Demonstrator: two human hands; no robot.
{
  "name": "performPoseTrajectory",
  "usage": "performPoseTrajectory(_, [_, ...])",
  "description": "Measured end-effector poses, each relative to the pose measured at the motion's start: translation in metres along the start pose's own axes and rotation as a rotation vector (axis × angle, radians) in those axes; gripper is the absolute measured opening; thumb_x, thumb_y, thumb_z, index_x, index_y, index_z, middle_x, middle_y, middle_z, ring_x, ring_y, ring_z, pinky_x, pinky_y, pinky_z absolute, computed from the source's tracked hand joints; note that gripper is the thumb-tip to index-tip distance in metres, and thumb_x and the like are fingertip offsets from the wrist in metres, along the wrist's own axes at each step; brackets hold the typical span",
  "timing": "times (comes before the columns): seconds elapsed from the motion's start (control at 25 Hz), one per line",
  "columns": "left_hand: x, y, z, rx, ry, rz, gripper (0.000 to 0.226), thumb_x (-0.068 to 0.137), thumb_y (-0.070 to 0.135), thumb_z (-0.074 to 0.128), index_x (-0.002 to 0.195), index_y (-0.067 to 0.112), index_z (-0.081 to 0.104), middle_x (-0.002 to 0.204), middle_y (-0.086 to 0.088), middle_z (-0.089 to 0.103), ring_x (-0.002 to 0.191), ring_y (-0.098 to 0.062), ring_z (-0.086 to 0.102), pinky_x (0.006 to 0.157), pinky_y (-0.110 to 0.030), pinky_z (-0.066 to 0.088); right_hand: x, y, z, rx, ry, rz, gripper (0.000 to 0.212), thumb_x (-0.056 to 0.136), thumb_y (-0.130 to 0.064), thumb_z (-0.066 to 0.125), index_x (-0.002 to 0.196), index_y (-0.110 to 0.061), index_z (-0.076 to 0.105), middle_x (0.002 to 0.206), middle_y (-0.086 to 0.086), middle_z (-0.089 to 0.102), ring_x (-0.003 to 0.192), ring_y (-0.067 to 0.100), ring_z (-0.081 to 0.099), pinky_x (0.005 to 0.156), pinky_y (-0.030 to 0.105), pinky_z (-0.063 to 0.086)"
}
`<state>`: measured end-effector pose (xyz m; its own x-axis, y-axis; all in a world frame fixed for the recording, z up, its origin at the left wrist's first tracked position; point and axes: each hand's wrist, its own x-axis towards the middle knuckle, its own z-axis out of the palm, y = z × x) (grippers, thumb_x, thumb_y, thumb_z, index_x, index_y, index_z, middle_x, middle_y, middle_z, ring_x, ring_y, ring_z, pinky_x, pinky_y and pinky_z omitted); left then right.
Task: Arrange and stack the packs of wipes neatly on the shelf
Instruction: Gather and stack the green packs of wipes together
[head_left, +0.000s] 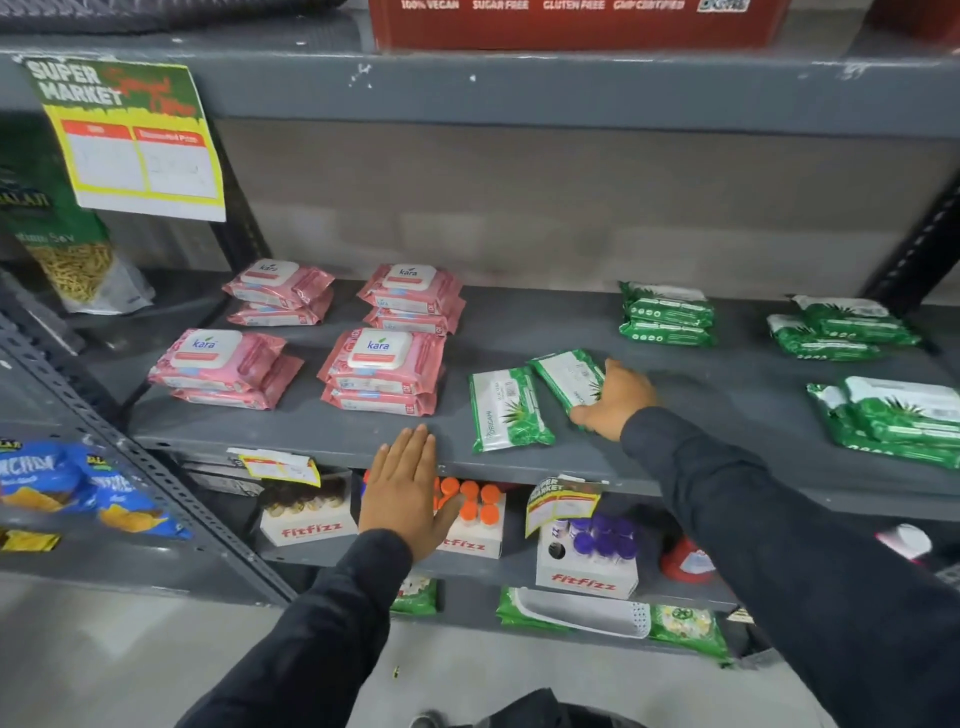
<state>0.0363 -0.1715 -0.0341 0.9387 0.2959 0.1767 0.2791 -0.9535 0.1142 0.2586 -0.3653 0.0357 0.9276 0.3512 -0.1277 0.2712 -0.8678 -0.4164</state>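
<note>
Two bare hands; long black sleeves (779, 519) down to both wrists

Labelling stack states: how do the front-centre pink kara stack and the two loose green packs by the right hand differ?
The pink kara stack is two packs piled flat, white flip lid up. The two loose green packs lie singly, side by side and skewed, printed backs up. The right hand rests on one green pack; nothing touches the pink stack. All sit on the same grey shelf.
</note>
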Motion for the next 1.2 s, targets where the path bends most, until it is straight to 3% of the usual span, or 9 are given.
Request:
performPoseTrajectory(0.32, [0.001, 0.003, 0.007, 0.031, 0.012, -0.026, 0.085, 0.080, 0.060, 0.047, 0.139, 0.001, 0.031, 0.147, -0.017, 0.035, 0.137, -0.035, 0.029, 0.112, -0.050, 0.022, -0.003, 0.093, -0.050, -0.029, -0.110, 0.022, 0.093, 0.060, -0.027, 0.071, 0.144, -0.024, 0.030, 0.144, 0.005, 0.045, 0.120, 0.028, 0.052, 0.097, 0.036, 0.046])
performPoseTrajectory(0.44, [0.001, 0.004, 0.005, 0.044, 0.012, -0.017, 0.088, 0.079, 0.063, 0.039, 0.139, -0.001, 0.031, 0.147, -0.019, 0.035, 0.136, -0.036, 0.030, 0.112, -0.051, 0.024, -0.003, 0.112, -0.066, -0.072, -0.174, -0.030, 0.092, 0.064, -0.014, 0.071, 0.144, -0.030, 0.029, 0.144, 0.002, 0.045, 0.103, 0.023, 0.058, 0.076, 0.024, 0.047])
performPoseTrajectory(0.56, [0.001, 0.005, 0.003, 0.043, 0.008, -0.011, 0.088, 0.081, 0.057, 0.055, 0.141, 0.000, 0.027, 0.150, -0.019, 0.030, 0.138, -0.035, 0.024, 0.114, -0.051, 0.020, 0.002, 0.121, -0.069, -0.109, -0.188, -0.047, 0.090, 0.068, -0.004, 0.067, 0.144, -0.033, 0.028, 0.144, 0.004, 0.045, 0.077, 0.015, 0.057, 0.044, 0.013, 0.041])
performPoseTrajectory(0.6, [0.001, 0.006, 0.002, 0.047, 0.001, -0.017, 0.088, 0.081, 0.055, 0.057, 0.142, 0.001, 0.024, 0.151, -0.017, 0.027, 0.140, -0.034, 0.021, 0.115, -0.049, 0.017, 0.002, 0.120, -0.069, -0.137, -0.194, -0.049, 0.092, 0.069, -0.004, 0.067, 0.145, -0.034, 0.026, 0.145, 0.006, 0.041, 0.083, 0.019, 0.059, 0.046, 0.017, 0.044])
performPoseTrajectory(0.68, [0.000, 0.007, 0.001, 0.059, -0.023, -0.028, 0.089, 0.082, 0.057, 0.053, 0.144, 0.005, 0.017, 0.154, -0.014, 0.019, 0.142, -0.031, 0.014, 0.116, -0.046, 0.012, 0.002, 0.120, -0.069, -0.178, -0.198, -0.060, 0.097, 0.068, -0.012, 0.069, 0.147, -0.035, 0.019, 0.151, 0.011, 0.030, 0.120, 0.029, 0.049, 0.076, 0.031, 0.052])
performPoseTrajectory(0.8, [0.001, 0.007, 0.001, 0.078, -0.040, -0.027, 0.089, 0.084, 0.060, 0.046, 0.146, 0.008, 0.010, 0.157, -0.010, 0.011, 0.143, -0.028, 0.006, 0.117, -0.043, 0.005, 0.001, 0.117, -0.071, -0.150, -0.151, -0.114, 0.100, 0.066, -0.022, 0.070, 0.147, -0.035, 0.014, 0.157, 0.012, 0.018, 0.144, 0.027, 0.019, 0.108, 0.043, 0.034])
performPoseTrajectory(0.88, [0.001, 0.005, 0.001, 0.086, -0.045, -0.030, 0.088, 0.084, 0.060, 0.045, 0.146, 0.009, 0.007, 0.157, -0.010, 0.009, 0.144, -0.027, 0.004, 0.117, -0.042, 0.004, -0.001, 0.113, -0.071, -0.244, -0.153, -0.149, 0.100, 0.065, -0.028, 0.069, 0.148, -0.034, 0.014, 0.157, 0.013, 0.019, 0.144, 0.027, 0.018, 0.110, 0.043, 0.028])
performPoseTrajectory(1.04, [0.000, 0.005, 0.002, 0.082, -0.040, -0.029, 0.089, 0.084, 0.058, 0.047, 0.146, 0.010, 0.007, 0.157, -0.009, 0.009, 0.144, -0.027, 0.004, 0.117, -0.041, 0.002, -0.003, 0.112, -0.068, -0.320, -0.147, -0.160, 0.096, 0.070, -0.036, 0.070, 0.149, -0.026, 0.016, 0.151, 0.003, 0.036, 0.132, 0.026, 0.040, 0.102, 0.035, 0.037])
performPoseTrajectory(1.2, [0.000, 0.005, 0.002, 0.066, -0.020, -0.026, 0.090, 0.082, 0.056, 0.053, 0.146, 0.009, 0.012, 0.156, -0.011, 0.015, 0.143, -0.029, 0.009, 0.116, -0.042, 0.005, -0.006, 0.104, -0.067, -0.361, -0.029, -0.004, 0.104, 0.062, -0.063, 0.069, 0.145, -0.021, 0.021, 0.145, 0.010, 0.041, 0.127, 0.032, 0.045, 0.097, 0.045, 0.045])
